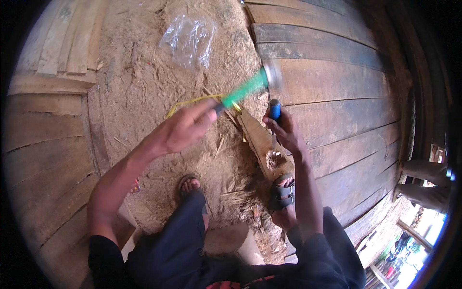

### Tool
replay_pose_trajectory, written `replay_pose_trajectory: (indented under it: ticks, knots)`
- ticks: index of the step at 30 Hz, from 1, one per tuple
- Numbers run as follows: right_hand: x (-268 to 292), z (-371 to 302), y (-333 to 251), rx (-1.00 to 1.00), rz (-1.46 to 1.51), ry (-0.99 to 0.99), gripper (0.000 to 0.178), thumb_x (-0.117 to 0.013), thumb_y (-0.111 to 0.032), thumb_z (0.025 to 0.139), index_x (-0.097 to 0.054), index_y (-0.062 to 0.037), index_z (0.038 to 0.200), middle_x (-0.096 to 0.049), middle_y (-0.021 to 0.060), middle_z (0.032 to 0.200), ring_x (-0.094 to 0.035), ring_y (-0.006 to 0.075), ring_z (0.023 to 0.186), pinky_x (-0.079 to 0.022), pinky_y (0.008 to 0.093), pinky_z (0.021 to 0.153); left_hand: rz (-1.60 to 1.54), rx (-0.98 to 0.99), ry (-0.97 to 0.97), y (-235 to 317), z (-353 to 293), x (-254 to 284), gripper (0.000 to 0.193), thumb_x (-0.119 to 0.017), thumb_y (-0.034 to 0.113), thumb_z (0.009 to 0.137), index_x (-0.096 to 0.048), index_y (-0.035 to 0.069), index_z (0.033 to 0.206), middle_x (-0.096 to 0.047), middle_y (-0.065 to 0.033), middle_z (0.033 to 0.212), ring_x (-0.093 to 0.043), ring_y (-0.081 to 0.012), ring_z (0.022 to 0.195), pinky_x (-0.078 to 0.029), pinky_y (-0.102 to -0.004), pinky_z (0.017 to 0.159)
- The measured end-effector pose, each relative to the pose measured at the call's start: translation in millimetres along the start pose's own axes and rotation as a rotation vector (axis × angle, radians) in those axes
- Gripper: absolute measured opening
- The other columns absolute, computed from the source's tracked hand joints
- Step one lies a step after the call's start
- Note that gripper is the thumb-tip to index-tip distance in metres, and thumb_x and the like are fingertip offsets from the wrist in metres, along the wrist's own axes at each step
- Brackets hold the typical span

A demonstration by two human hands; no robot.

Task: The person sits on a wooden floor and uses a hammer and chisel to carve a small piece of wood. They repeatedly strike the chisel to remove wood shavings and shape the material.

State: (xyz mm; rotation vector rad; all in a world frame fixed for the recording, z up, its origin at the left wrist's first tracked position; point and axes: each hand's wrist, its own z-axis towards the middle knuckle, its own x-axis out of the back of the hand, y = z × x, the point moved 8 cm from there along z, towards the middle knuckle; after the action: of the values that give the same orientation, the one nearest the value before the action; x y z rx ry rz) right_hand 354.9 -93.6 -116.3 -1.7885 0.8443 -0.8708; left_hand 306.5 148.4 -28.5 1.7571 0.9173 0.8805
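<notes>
My left hand (185,129) is closed round the dark grip of a hammer (246,90), which has a green shaft and a metal head blurred by motion. The hammer head is raised beyond and close to the top of a chisel (275,110) with a blue handle. Fingers of my right hand (290,132) wrap that handle and hold it upright. Below, the chisel's blade points down at a tapered wooden board (254,135), near a rough, chipped hollow (274,159). My right sandalled foot (283,190) is at the board's near end.
Plank walls (43,139) stand at the left, and broad planks (337,79) lie along the right. Clear plastic wrap (188,41) and a yellow strap (190,100) lie on the dirt floor (149,91). A wooden block (228,239) sits between my legs.
</notes>
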Motion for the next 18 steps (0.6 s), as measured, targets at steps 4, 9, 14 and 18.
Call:
replay_pose_trajectory:
  ticks: [4,9,14,18]
  knots:
    - [3,-5,6,-0.020,0.000,-0.021,0.031,-0.069,-0.032,0.094,-0.059,-0.0032,0.103,-0.058,0.0028,0.086,-0.053,0.0120,0.081,-0.046,0.0298,0.076,0.111,-0.037,0.083,17,1,24,0.050,-0.041,0.043,0.105,-0.047,0.003,0.135,-0.040,0.0071,0.065,-0.041,-0.0040,0.052,-0.040,-0.0228,0.046]
    - [-3,1,-2,-0.011,0.020,-0.019,0.030,-0.069,-0.030,0.094,-0.059,-0.0025,0.102,-0.058,0.0024,0.085,-0.053,0.0115,0.080,-0.046,0.0290,0.074,0.161,-0.101,0.032,-6,-3,6,0.037,-0.034,0.039,0.107,-0.053,0.007,0.110,-0.041,0.0058,0.067,-0.039,-0.0067,0.050,-0.039,-0.0272,0.041]
    - [1,1,-2,0.040,-0.001,-0.016,0.026,-0.070,-0.025,0.094,-0.059,-0.0022,0.101,-0.059,0.0028,0.084,-0.054,0.0118,0.079,-0.046,0.0280,0.072,-0.157,-0.001,0.078,-3,-4,6,0.043,-0.037,0.039,0.106,-0.050,0.003,0.125,-0.044,0.0038,0.071,-0.042,-0.0063,0.054,-0.040,-0.0252,0.044]
    - [-6,3,5,0.001,-0.041,-0.021,0.027,-0.070,-0.026,0.093,-0.059,-0.0025,0.100,-0.059,0.0023,0.082,-0.053,0.0116,0.077,-0.046,0.0286,0.070,0.109,-0.096,0.046,-15,0,7,0.046,-0.039,0.040,0.106,-0.049,0.002,0.130,-0.042,0.0064,0.067,-0.040,-0.0032,0.053,-0.038,-0.0215,0.044]
